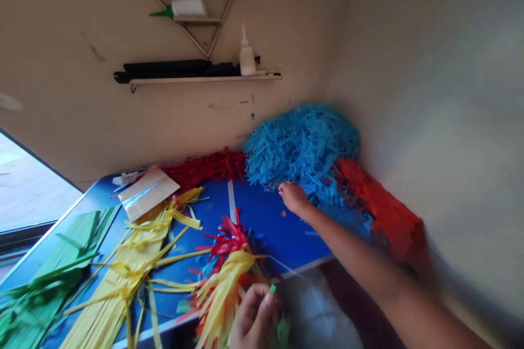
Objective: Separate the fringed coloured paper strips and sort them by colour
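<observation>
"The risk?"
"Your left fingers (268,305) pinch a green scrap (273,288) beside near yellow streamers (230,279); your right fingers (286,188) bunch by far blue fringe (301,142), grip unclear; slack pinching could drop the scrap."

This looked like a craft corner of a room, whether in a home or a workshop could not be told. Bright fringed strips (303,139) lay heaped across a blue table (268,226) against marked walls (429,92), and a nozzled squeeze bottle (247,60) stood on a narrow shelf (204,80).
</observation>
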Demonstrator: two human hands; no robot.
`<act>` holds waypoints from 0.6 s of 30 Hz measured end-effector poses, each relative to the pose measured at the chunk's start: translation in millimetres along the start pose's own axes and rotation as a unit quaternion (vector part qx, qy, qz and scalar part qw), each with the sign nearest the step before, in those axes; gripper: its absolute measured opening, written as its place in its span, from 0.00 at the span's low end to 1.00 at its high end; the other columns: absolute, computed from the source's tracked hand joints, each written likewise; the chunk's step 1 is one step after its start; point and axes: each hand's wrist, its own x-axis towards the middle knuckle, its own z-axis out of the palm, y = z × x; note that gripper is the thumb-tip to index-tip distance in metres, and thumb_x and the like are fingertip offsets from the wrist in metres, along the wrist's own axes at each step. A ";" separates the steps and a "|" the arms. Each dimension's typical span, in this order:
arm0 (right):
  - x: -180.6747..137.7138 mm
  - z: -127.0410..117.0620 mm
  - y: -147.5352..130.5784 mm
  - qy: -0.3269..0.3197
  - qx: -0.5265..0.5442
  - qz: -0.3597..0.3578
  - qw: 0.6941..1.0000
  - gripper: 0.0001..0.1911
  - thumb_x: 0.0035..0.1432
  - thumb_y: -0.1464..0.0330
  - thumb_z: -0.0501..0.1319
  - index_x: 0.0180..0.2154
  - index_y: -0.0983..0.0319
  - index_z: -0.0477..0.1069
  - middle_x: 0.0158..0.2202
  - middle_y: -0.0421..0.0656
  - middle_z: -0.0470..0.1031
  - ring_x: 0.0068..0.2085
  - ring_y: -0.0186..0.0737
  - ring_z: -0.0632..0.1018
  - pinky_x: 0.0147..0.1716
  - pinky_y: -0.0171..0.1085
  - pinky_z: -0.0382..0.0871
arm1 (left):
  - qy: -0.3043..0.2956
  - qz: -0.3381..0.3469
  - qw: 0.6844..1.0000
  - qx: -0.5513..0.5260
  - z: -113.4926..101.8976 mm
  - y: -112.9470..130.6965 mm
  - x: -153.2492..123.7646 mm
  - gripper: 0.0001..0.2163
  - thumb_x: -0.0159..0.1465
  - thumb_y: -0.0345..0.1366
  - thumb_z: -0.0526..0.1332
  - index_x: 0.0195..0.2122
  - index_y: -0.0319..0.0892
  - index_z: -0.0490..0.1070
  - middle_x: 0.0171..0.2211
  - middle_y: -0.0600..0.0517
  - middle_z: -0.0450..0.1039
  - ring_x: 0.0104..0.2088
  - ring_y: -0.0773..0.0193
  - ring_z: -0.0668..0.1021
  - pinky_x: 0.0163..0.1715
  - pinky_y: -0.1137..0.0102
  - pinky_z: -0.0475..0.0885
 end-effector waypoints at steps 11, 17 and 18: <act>-200.6 50.1 0.1 -0.041 0.564 0.046 0.823 0.10 0.50 0.65 0.71 0.36 0.57 0.76 0.32 0.39 0.76 0.35 0.39 0.75 0.38 0.36 0.69 | 0.015 0.175 0.952 0.252 14.7 4.6 -5.9 0.17 0.60 0.52 0.64 0.32 0.41 0.76 0.26 0.52 0.75 0.28 0.65 0.75 0.27 0.76 0.69; -200.0 42.3 6.5 -0.009 0.484 0.029 0.875 0.06 0.51 0.69 0.69 0.33 0.58 0.75 0.31 0.39 0.76 0.35 0.39 0.75 0.39 0.36 0.67 | -0.016 0.278 0.877 0.392 15.1 9.2 -5.7 0.10 0.64 0.44 0.62 0.33 0.43 0.76 0.28 0.51 0.79 0.30 0.63 0.80 0.31 0.75 0.74; -201.5 40.0 6.2 -0.001 0.459 0.023 0.888 0.05 0.52 0.69 0.68 0.33 0.58 0.75 0.31 0.39 0.76 0.35 0.40 0.75 0.39 0.36 0.67 | -0.023 0.302 0.858 0.414 14.5 9.7 -5.0 0.09 0.65 0.42 0.61 0.33 0.44 0.76 0.29 0.51 0.79 0.29 0.64 0.80 0.30 0.75 0.74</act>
